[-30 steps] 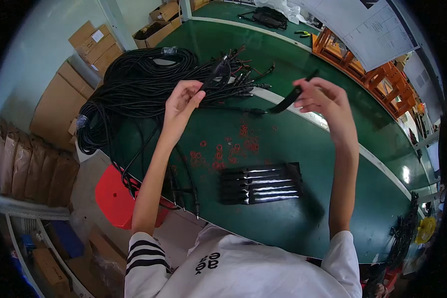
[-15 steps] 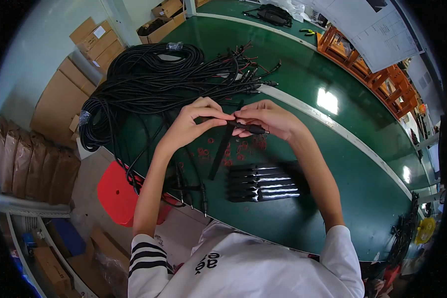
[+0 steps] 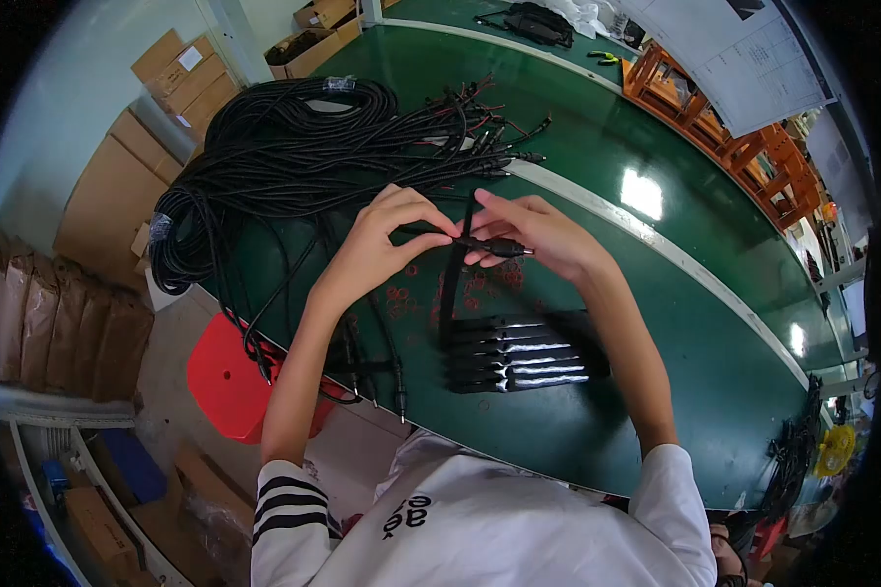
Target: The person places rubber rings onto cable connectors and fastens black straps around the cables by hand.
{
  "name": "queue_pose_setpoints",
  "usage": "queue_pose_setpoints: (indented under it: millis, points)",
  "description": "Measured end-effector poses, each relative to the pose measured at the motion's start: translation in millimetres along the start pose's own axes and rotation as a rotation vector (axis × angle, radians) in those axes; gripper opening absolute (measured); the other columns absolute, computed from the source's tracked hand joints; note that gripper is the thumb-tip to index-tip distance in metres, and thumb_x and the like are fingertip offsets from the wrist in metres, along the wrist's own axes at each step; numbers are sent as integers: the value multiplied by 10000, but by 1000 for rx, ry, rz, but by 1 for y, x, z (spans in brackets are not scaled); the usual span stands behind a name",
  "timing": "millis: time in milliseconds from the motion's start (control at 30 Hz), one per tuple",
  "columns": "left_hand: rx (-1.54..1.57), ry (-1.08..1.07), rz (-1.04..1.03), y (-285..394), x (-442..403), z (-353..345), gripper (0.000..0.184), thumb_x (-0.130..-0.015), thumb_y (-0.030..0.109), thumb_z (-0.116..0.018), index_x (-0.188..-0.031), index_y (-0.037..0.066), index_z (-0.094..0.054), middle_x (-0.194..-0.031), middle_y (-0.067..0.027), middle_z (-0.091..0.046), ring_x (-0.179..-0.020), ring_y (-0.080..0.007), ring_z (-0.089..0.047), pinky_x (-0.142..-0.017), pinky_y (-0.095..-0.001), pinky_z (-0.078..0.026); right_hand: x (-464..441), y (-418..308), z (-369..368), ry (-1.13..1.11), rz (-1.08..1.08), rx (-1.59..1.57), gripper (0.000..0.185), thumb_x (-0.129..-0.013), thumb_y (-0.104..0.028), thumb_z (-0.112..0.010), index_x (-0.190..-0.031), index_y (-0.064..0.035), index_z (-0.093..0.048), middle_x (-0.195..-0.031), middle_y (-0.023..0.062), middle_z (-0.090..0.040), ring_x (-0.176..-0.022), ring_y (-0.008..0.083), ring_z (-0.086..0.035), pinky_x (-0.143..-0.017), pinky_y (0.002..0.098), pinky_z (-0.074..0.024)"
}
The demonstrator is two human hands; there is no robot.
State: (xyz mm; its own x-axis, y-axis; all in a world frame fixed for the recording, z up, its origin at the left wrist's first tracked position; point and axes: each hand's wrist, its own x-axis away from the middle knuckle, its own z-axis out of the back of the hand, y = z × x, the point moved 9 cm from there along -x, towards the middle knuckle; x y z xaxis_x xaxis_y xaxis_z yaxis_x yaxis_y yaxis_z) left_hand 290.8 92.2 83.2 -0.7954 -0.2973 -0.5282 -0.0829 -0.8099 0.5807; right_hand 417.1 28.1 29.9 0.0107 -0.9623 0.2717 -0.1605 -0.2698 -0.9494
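Between thumb and finger, my left hand (image 3: 390, 240) pinches a black cable just behind its plug. My right hand (image 3: 538, 235) is closed around the black cable plug (image 3: 499, 248), whose tip points right, and also holds a black strip (image 3: 452, 289) that crosses the cable and hangs down toward the table. Red rings (image 3: 475, 284) lie scattered beneath the hands. Just below them is a row of black strips (image 3: 529, 354) with shiny glare. A large bundle of black cables (image 3: 284, 147) lies at the upper left, with plugs and red wire ends on its right.
Several loose cable ends (image 3: 398, 386) hang over the near edge of the green table (image 3: 695, 391). A red stool (image 3: 225, 377) stands below at the left. Cardboard boxes (image 3: 191, 83) are behind it, and a white strip (image 3: 646, 240) runs across the table.
Both hands have come together over the rings. The plug is now in my right hand, along with the black strip, and my left hand has moved down onto the cable.
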Motion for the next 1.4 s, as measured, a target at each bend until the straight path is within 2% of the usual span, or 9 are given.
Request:
queue_pose_setpoints:
  millis: [200,600,767,1000,1100,1167,1200,1267,1400]
  points:
    - [58,10,41,-3,1,-8,160,-752,55,-769,-904,69,-720,-893,-31,-653,-857,-193,-601,-786,-306,-470,4,5,5,65,15,-7,549,-1008,-395,-511,-1051,138,-635,-938,212,-698,-816,235,-717,-715,279,-584]
    - [-21,6,49,-7,5,-24,120,-781,44,-735,-899,54,-716,-894,-52,-650,-880,-213,-601,-784,-328,-485,0,23,8,-6,-76,-70,349,-929,-230,-671,-1006,110,-677,-889,204,-714,-765,209,-722,-685,259,-606]
    - [-40,108,167,-9,9,-22,177,-764,46,-756,-887,26,-631,-810,-44,-567,-802,-193,-552,-718,-302,-461,0,30,13,81,-158,-81,350,-897,-224,-713,-1014,104,-678,-904,188,-715,-793,214,-726,-703,257,-610]
    - [-107,205,159,-3,21,-21,194,-768,25,-755,-858,27,-583,-774,-39,-529,-705,-154,-494,-656,-280,-430,-4,31,10,18,-119,-34,290,-873,-155,-731,-1052,69,-690,-949,165,-719,-828,202,-725,-717,249,-609]
    - [-33,252,339,-13,32,-22,153,-826,66,-734,-885,22,-599,-792,-51,-561,-686,-134,-513,-647,-261,-425,-5,32,9,8,-125,-17,261,-900,-143,-699,-1091,34,-693,-938,128,-723,-833,171,-721,-725,240,-601]
    - [58,244,603,-25,47,-28,161,-905,147,-689,-916,5,-614,-809,-37,-600,-705,-102,-540,-628,-242,-420,-3,29,5,-12,-116,-33,244,-901,-114,-684,-1067,65,-691,-948,158,-720,-821,190,-722,-722,247,-608]
    - [59,245,604,-24,51,-28,161,-905,147,-689,-916,5,-614,-809,-37,-600,-705,-102,-540,-628,-242,-420,-3,30,5,-12,-117,-33,244,-901,-114,-684,-1067,65,-691,-948,158,-720,-821,190,-722,-722,247,-608]
    - [487,108,685,-31,61,-53,247,-965,250,-628,-945,3,-625,-828,-4,-622,-736,-73,-562,-618,-231,-425,-4,30,3,-14,-88,-23,247,-910,-119,-673,-1068,71,-687,-929,164,-719,-821,183,-721,-715,242,-606]
    - [672,119,604,-34,65,-69,223,-966,216,-630,-941,-5,-630,-752,7,-616,-658,-40,-516,-575,-217,-410,-5,35,3,-31,-104,-41,250,-914,-125,-671,-1066,73,-688,-923,158,-720,-817,177,-718,-719,237,-602]
